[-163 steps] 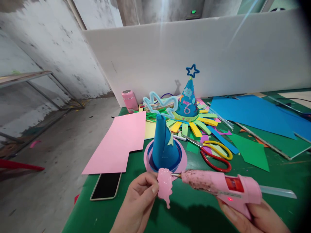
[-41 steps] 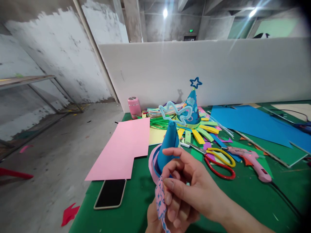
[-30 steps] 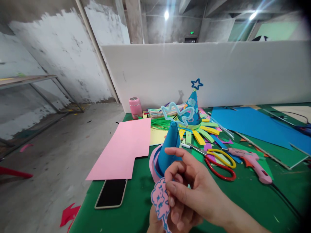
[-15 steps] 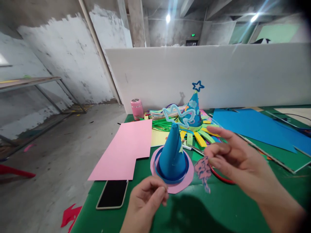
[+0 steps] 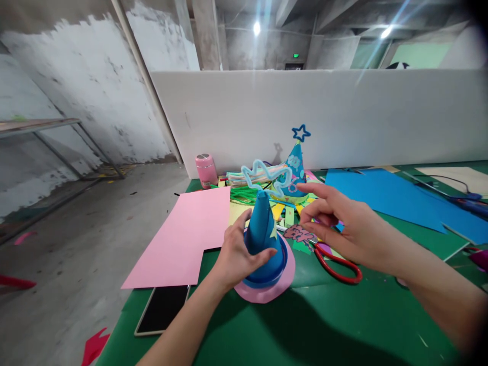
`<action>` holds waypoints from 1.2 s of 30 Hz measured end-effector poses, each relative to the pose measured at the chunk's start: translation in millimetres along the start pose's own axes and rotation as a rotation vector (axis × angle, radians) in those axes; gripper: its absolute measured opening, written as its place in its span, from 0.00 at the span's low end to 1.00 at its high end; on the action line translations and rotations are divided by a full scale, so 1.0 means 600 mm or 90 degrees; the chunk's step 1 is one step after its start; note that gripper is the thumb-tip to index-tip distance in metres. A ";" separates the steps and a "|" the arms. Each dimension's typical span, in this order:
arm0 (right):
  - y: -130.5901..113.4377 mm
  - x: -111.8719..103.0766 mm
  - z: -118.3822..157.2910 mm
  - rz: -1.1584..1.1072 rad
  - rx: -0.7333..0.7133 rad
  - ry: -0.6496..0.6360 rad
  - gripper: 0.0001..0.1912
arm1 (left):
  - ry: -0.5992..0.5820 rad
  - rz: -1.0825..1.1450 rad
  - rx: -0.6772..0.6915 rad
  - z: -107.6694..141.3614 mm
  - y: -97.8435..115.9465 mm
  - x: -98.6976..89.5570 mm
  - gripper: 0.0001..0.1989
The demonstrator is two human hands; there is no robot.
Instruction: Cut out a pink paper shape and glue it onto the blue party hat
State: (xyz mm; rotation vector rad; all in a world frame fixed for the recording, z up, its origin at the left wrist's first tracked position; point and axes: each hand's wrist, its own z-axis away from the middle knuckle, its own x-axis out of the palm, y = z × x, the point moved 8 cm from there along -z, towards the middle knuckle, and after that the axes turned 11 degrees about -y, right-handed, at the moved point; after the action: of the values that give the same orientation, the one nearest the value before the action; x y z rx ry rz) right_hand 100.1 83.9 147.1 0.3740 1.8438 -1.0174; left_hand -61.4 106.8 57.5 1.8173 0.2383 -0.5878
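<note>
A blue paper cone hat [image 5: 262, 229] with a pink brim stands upright on the green table, a pale blue pipe-cleaner star on its tip. My left hand [image 5: 240, 249] is spread at the cone's left side, thumb across its front; I cannot tell whether it presses on it. To the right, my right hand [image 5: 335, 218] pinches a small pink paper cutout [image 5: 299, 234] with dark outlines, held just right of the cone. Red-handled scissors [image 5: 339, 269] lie on the table below that hand, their blades partly hidden by the cutout.
A second blue cone hat [image 5: 295, 162] with a dark star stands behind. Pink paper [image 5: 179, 239] lies at left over a phone [image 5: 162, 310]. A pink flask [image 5: 206, 171] and green pipe cleaners [image 5: 247, 193] are at the back. Blue sheets [image 5: 381, 195] spread right; a white board [image 5: 324, 117] closes the rear.
My left hand has gone from a curled pose in front of the brim up to the cone, its fingers spreading. The right hand has brought the cutout up and nearer the cone, uncovering the scissors' handles.
</note>
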 end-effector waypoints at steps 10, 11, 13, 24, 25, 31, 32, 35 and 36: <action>-0.071 0.023 -0.043 0.123 -0.128 -0.022 0.18 | -0.028 -0.053 0.000 -0.003 0.009 0.024 0.25; -0.074 0.026 -0.044 0.135 -0.132 -0.024 0.18 | -0.024 -0.061 0.007 -0.002 0.011 0.024 0.23; -0.075 0.031 -0.047 0.146 -0.123 -0.023 0.19 | -0.017 -0.077 0.021 -0.001 0.016 0.026 0.21; -0.067 0.046 -0.041 0.075 -0.059 -0.011 0.15 | 0.023 -0.124 0.002 0.001 0.007 0.017 0.26; -0.065 0.047 -0.042 0.078 -0.061 -0.013 0.15 | 0.028 -0.123 -0.004 -0.001 0.005 0.016 0.27; -0.054 0.034 -0.051 0.056 -0.096 -0.006 0.16 | 0.065 -0.135 0.004 -0.003 0.007 0.021 0.28; -0.051 0.028 -0.050 0.041 -0.099 0.006 0.16 | 0.074 -0.137 0.008 -0.002 0.008 0.022 0.29; -0.036 0.006 -0.042 -0.010 -0.087 0.063 0.16 | 0.080 -0.138 0.024 0.000 0.010 0.027 0.30; -0.030 -0.001 -0.038 -0.027 -0.076 0.088 0.16 | 0.078 -0.136 0.030 0.000 0.010 0.029 0.30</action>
State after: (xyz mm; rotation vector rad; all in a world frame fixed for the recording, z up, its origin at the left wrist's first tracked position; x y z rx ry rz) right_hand 75.5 90.7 160.5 0.3414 2.0335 -0.9236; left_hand -44.1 102.7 53.8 1.8882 0.5105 -0.6362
